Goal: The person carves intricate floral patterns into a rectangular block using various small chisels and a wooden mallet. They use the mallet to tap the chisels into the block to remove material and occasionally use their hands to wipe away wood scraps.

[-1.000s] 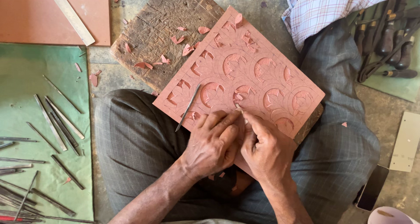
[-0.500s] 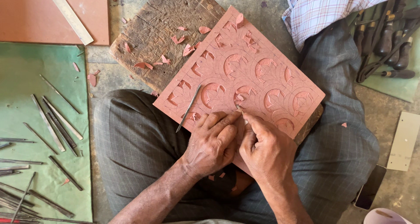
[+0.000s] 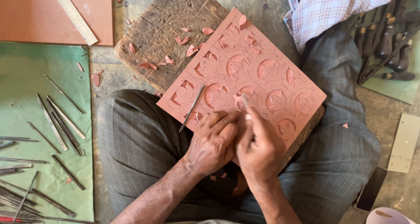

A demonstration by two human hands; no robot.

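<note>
From the head camera: I am bracing my left hand (image 3: 213, 142), fingers curled flat, on the reddish slab (image 3: 243, 79) resting tilted across my lap and a rough wooden block (image 3: 168, 29), keeping it steady. My right hand (image 3: 259, 149) is pinching a thin chisel (image 3: 244, 102) against a carved rosette. A spare metal tool (image 3: 191, 108) is lying on the smooth, patterned surface.

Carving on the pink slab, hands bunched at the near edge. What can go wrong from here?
1. The left hand braces right beside the right hand's thin carving tool; a slip could jab the fingers.
2. The pink slab overhangs the wooden block and rests on the lap, so pressure may tip or crack it.
3. A spare metal tool lies loose on the slab and might slide off or get knocked.
</note>
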